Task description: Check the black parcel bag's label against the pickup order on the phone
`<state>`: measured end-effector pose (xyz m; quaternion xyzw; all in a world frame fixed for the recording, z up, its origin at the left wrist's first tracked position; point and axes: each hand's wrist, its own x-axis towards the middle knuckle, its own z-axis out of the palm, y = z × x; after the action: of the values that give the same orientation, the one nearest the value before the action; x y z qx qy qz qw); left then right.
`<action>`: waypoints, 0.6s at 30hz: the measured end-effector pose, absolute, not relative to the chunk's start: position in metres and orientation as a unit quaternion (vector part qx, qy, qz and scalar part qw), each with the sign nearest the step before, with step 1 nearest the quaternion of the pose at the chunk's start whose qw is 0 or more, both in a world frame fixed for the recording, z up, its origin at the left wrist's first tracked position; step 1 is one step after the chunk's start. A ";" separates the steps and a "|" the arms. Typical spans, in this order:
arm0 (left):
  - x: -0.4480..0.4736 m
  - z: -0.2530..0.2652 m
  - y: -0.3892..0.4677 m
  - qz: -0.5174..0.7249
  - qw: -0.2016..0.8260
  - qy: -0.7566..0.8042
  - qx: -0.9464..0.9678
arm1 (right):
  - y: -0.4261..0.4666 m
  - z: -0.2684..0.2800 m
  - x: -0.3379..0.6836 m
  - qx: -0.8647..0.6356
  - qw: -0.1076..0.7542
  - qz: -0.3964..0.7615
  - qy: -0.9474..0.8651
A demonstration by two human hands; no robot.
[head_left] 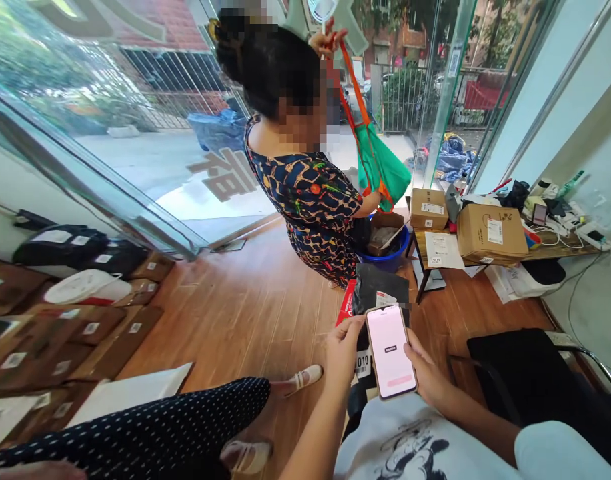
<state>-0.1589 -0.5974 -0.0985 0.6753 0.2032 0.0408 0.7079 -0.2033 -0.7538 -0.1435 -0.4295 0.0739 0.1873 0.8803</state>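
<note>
My right hand holds a smartphone upright, its screen lit pale pink with a small dark bar in the middle. My left hand grips a dark parcel with a white label reading 010, right beside the phone's left edge. Both hands sit low in the view above my lap. A white garment with a printed drawing lies under them.
A person in a patterned dress stands ahead holding up a green bag with orange straps over a blue bin. Cardboard boxes sit on a low table at right. Parcels fill the left floor. A black chair stands at right.
</note>
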 end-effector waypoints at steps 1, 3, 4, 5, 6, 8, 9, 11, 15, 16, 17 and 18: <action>-0.160 -0.101 -0.598 0.038 0.720 0.195 0.665 | -0.753 -0.146 -0.203 -0.430 0.881 0.183 0.076; -0.163 -0.104 -0.601 0.024 0.738 0.174 0.652 | -0.753 -0.149 -0.201 -0.436 0.880 0.171 0.079; -0.164 -0.106 -0.604 0.016 0.741 0.165 0.651 | -0.752 -0.150 -0.200 -0.440 0.879 0.164 0.079; -0.164 -0.108 -0.607 0.011 0.739 0.162 0.654 | -0.752 -0.150 -0.199 -0.443 0.879 0.160 0.076; -0.164 -0.109 -0.611 0.010 0.733 0.161 0.661 | -0.752 -0.151 -0.198 -0.442 0.880 0.160 0.073; -0.163 -0.111 -0.619 0.022 0.708 0.165 0.687 | -0.753 -0.152 -0.196 -0.437 0.882 0.164 0.068; -0.162 -0.111 -0.623 0.035 0.689 0.167 0.704 | -0.753 -0.152 -0.195 -0.436 0.882 0.165 0.067; -0.161 -0.109 -0.630 0.063 0.649 0.172 0.738 | -0.755 -0.155 -0.195 -0.440 0.880 0.167 0.067; -0.160 -0.102 -0.636 0.076 0.617 0.187 0.760 | -0.757 -0.158 -0.196 -0.446 0.876 0.171 0.061; -0.161 -0.100 -0.636 0.071 0.628 0.190 0.751 | -0.756 -0.158 -0.196 -0.444 0.878 0.169 0.062; -0.161 -0.098 -0.636 0.063 0.647 0.190 0.736 | -0.756 -0.157 -0.196 -0.442 0.879 0.166 0.066; -0.162 -0.096 -0.635 0.052 0.669 0.189 0.717 | -0.755 -0.157 -0.197 -0.438 0.881 0.161 0.072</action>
<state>-0.1619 -0.6353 -0.0963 0.7165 0.1892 0.0518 0.6694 -0.1965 -0.7551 -0.1566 -0.4384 0.0723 0.1614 0.8812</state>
